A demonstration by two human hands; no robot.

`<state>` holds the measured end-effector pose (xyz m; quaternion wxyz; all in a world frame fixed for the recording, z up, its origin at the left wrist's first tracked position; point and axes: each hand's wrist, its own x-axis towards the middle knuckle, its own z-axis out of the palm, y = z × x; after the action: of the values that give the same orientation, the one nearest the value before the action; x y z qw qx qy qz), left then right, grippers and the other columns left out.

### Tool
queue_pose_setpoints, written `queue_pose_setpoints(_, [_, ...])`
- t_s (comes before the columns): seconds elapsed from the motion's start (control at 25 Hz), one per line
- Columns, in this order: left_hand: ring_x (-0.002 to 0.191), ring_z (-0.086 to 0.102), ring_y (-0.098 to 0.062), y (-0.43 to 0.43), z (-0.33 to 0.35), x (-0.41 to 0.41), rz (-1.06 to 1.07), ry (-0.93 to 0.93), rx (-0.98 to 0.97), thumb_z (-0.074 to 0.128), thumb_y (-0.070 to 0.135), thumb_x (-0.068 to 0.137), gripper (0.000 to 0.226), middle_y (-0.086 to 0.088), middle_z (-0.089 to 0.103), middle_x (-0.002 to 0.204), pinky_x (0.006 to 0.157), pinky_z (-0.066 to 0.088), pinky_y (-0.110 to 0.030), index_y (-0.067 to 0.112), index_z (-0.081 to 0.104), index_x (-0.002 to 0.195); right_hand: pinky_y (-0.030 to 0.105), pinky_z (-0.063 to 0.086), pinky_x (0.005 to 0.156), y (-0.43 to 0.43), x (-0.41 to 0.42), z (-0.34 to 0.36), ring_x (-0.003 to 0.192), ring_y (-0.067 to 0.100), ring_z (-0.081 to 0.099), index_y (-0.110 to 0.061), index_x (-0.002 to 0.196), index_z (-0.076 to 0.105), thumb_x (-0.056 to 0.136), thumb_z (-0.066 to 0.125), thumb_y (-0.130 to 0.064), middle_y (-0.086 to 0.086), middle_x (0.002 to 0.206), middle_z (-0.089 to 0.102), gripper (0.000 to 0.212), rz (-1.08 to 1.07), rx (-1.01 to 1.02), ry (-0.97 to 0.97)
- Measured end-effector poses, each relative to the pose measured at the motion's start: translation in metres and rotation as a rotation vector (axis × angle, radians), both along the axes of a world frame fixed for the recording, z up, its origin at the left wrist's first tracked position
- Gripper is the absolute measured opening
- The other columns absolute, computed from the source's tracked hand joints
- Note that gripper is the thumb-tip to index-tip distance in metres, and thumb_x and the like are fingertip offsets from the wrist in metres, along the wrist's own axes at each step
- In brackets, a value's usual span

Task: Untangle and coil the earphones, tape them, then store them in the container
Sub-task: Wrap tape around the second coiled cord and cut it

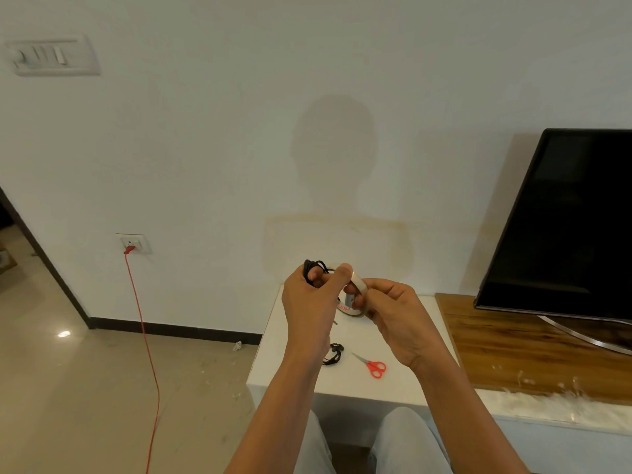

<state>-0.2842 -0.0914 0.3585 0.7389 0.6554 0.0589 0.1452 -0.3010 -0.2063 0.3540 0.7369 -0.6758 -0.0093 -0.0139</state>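
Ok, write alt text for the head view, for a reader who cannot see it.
A person's left hand grips a coil of black earphones while the right hand holds a tape roll beside it, above a white table. Red scissors and a second black earphone bundle lie on the table.

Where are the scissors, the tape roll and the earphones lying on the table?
scissors (370, 364): head view, where the red handles join.
tape roll (359, 287): head view, on its outer band.
earphones on the table (334, 354): head view, on the black bundle.
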Motion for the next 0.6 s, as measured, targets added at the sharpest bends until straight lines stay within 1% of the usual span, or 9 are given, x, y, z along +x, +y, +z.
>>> queue_pose_setpoints(0.08, [0.056,0.044,-0.014,0.0004,-0.0004,0.0,0.006,-0.004,0.002,0.076,0.018,0.076,0.038,0.003,0.045,0.055,0.064,0.047,-0.033,0.018,0.042,0.06,0.036,0.05,0.088,0.0014,-0.0009,0.0013,0.072,0.021,0.051,-0.022,0.069,0.078,0.094,0.052,-0.01,0.012,0.072,0.06,0.038,0.0,0.029,0.008])
queue_pose_setpoints(0.16, [0.056,0.045,-0.014,0.0011,-0.0014,0.0006,0.013,-0.004,0.008,0.076,0.018,0.077,0.037,0.003,0.046,0.055,0.064,0.048,-0.032,0.018,0.042,0.061,0.034,0.049,0.085,0.0018,-0.0011,0.0027,0.072,0.024,0.049,-0.021,0.07,0.079,0.093,0.053,-0.012,0.015,0.073,0.058,0.035,0.011,0.044,0.004])
queue_pose_setpoints(0.32, [0.055,0.046,-0.013,0.0011,-0.0028,0.0006,0.016,-0.001,0.013,0.076,0.019,0.077,0.033,0.007,0.047,0.053,0.064,0.05,-0.032,0.015,0.047,0.063,0.037,0.047,0.087,0.0006,0.001,0.0004,0.073,0.023,0.049,-0.021,0.076,0.079,0.093,0.055,-0.016,0.018,0.078,0.056,0.03,0.04,0.017,0.0])
queue_pose_setpoints(0.44, [0.058,0.047,-0.015,0.0004,-0.0036,0.0002,0.017,0.009,0.01,0.077,0.02,0.077,0.033,0.002,0.049,0.057,0.068,0.052,-0.037,0.015,0.047,0.063,0.037,0.048,0.088,-0.0006,0.0029,-0.0023,0.072,0.02,0.053,-0.02,0.078,0.079,0.094,0.053,-0.013,0.018,0.078,0.06,0.031,0.042,-0.005,-0.002])
queue_pose_setpoints(0.6, [0.062,0.049,-0.018,0.0006,-0.0059,0.0005,0.016,0.014,0.008,0.077,0.02,0.075,0.033,-0.007,0.053,0.064,0.068,0.052,-0.039,0.014,0.046,0.064,0.028,0.05,0.082,-0.0015,0.0039,-0.0038,0.069,0.015,0.056,-0.016,0.08,0.078,0.094,0.052,-0.01,0.014,0.078,0.065,0.03,0.063,0.038,-0.005])
